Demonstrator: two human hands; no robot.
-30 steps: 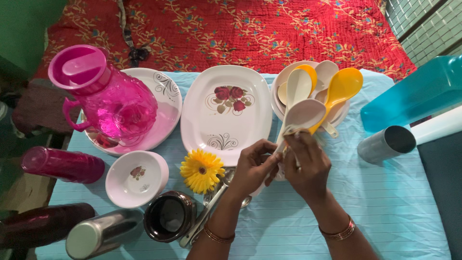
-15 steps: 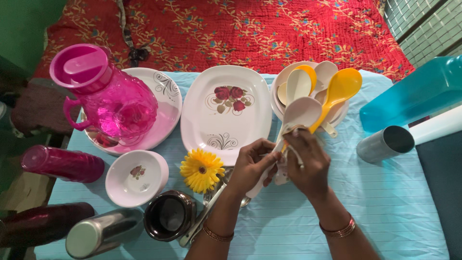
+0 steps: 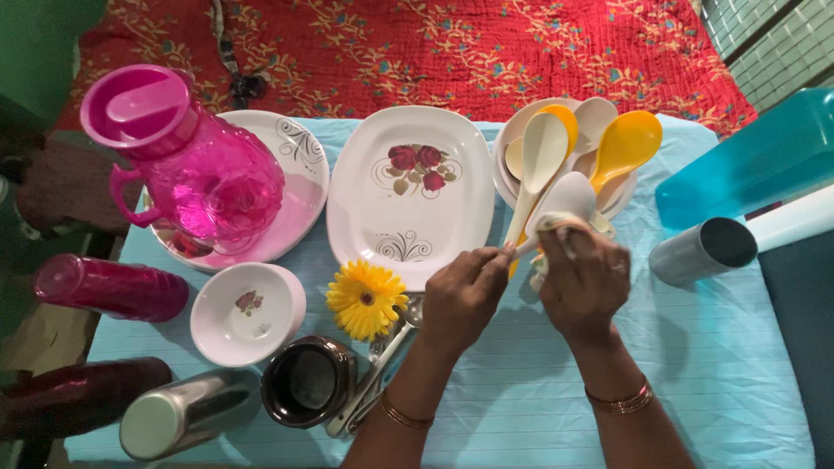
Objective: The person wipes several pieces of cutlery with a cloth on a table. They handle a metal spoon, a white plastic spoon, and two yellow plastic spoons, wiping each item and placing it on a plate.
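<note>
Bench [image 3: 695,365] covered in a pale blue striped cloth, crowded. Upper left of frame: pink pitcher [image 3: 187,165] standing on a round white plate [image 3: 300,165]. Centre top: rectangular white plate [image 3: 408,195] with a rose print. Upper right: white bowl [image 3: 512,143] holding several serving spoons, two yellow spoons [image 3: 625,148] and pale ones among them. Right edge: steel tumbler [image 3: 704,252] on its side, teal container [image 3: 756,169] behind it. Lower left: small white bowl [image 3: 248,313], dark round pot [image 3: 308,382], steel bottle [image 3: 187,415], two pink tumblers [image 3: 109,288] lying down. Yellow flower [image 3: 367,298] sits just left of the left hand [image 3: 465,295], with steel cutlery [image 3: 382,369] lying under the left wrist. The white spoon [image 3: 560,204] is held right of frame centre, just in front of the spoon bowl, over the bench. Long axis runs diagonally: ladle end toward the upper right, handle toward the lower left. Left hand grip: fingertips pinched shut on the handle end. Right hand [image 3: 586,278] grip: closed around a pale cloth [image 3: 556,230], pressed to the spoon's neck; it hides the mid-handle.
</note>
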